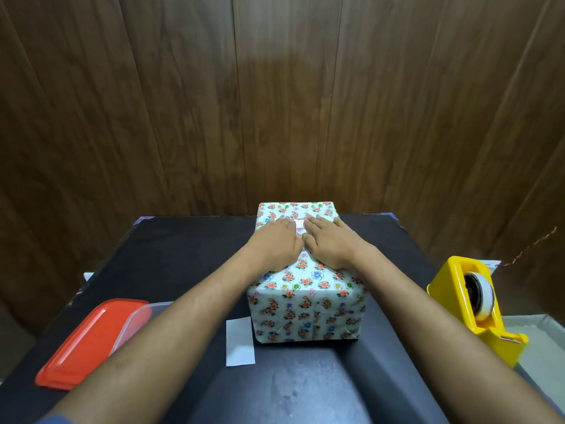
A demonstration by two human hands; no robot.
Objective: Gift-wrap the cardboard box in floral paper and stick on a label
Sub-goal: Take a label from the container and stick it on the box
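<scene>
The fingers (282, 223) of both hands are lying straight and flat, holding nothing, pressing down on the top of the wrapped box (305, 301), with a small white label (300, 225) showing between them. Starting at the near edge of the black table (183, 255), a white paper slip (240, 342) is lying just beside the box's near left corner, perhaps the label's backing. Toward the near left corner an orange lid (91, 338) is resting on a clear container (137, 319). At the right edge a yellow tape dispenser (480, 307) is sitting well apart from the box. The box is standing in the table's middle, reaching to the far edge, fully covered in floral paper with its near end folded closed. The left hand (275, 243) and right hand (333, 243) are resting side by side on its top. The wrapping looks finished; I judge only smoothing the label remains. Nothing is standing in the way.
</scene>
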